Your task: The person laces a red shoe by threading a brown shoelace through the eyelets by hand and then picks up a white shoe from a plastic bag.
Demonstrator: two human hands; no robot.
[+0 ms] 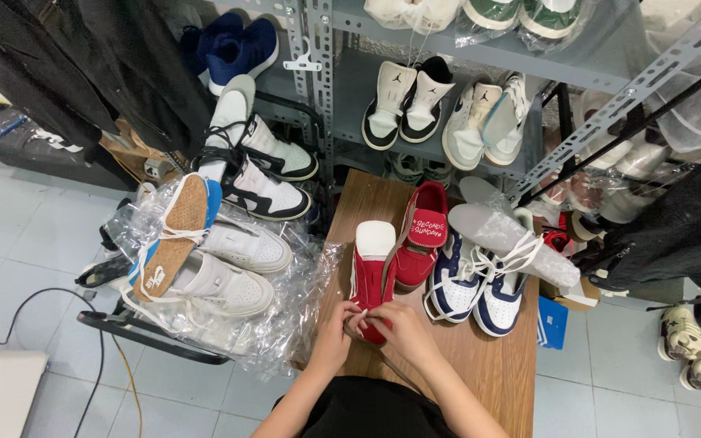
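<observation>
Shelf [594,57] holds paired sneakers | red shoe [371,276] on wooden table [496,365], toe under my grip | my left hand [336,332] and right hand [395,328] pinch its lace [356,320]

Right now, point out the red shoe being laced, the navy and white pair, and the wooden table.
Red shoe [369,272], head view, on its red side panel.
Navy and white pair [468,285], head view, on the laces.
Wooden table [496,365], head view, on bare top.

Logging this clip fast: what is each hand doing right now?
Left hand: closed, pinching the lace of the red shoe.
Right hand: closed on the same lace at the shoe's near end.
</observation>
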